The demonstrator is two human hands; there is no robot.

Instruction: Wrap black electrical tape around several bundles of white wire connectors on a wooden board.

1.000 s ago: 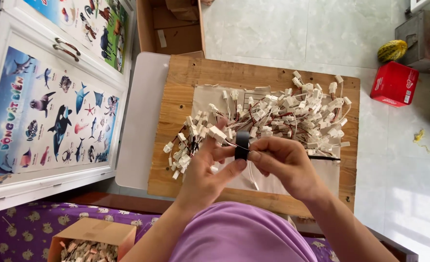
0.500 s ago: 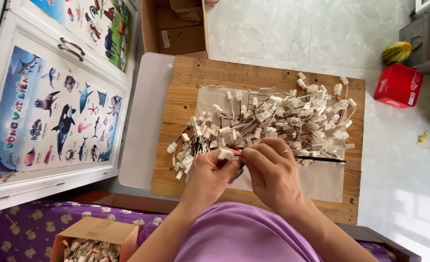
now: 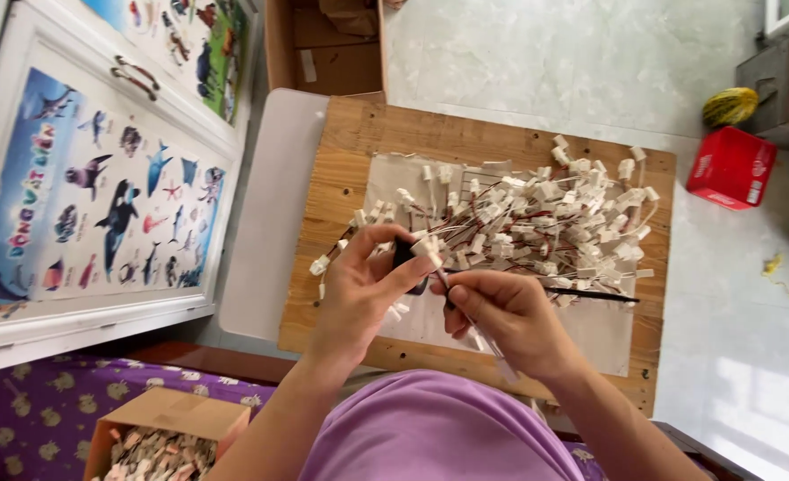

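My left hand (image 3: 366,289) pinches a small black part (image 3: 404,254) together with a white plastic connector (image 3: 427,248) between thumb and fingers. My right hand (image 3: 501,319) sits just right of it, fingers curled around a thin wire (image 3: 482,337) that runs down from the connector. Both hands hover over the near edge of a wooden board (image 3: 341,178). Behind them lies a heap of white connectors with red and black wires (image 3: 537,214), spread on a pale sheet (image 3: 590,334). A black cable tie (image 3: 590,294) lies at the heap's near side.
A cardboard box of small pale parts (image 3: 158,441) stands at the lower left on purple patterned fabric (image 3: 29,410). White cabinet doors with sea-animal posters (image 3: 101,205) are on the left. A red box (image 3: 731,167) and a yellow-green fruit (image 3: 729,107) lie on the tiled floor at the right.
My hands dropped slightly toward me and parted. The left hand now holds up the black part and connector, and the right hand has drawn the wire down and to the right.
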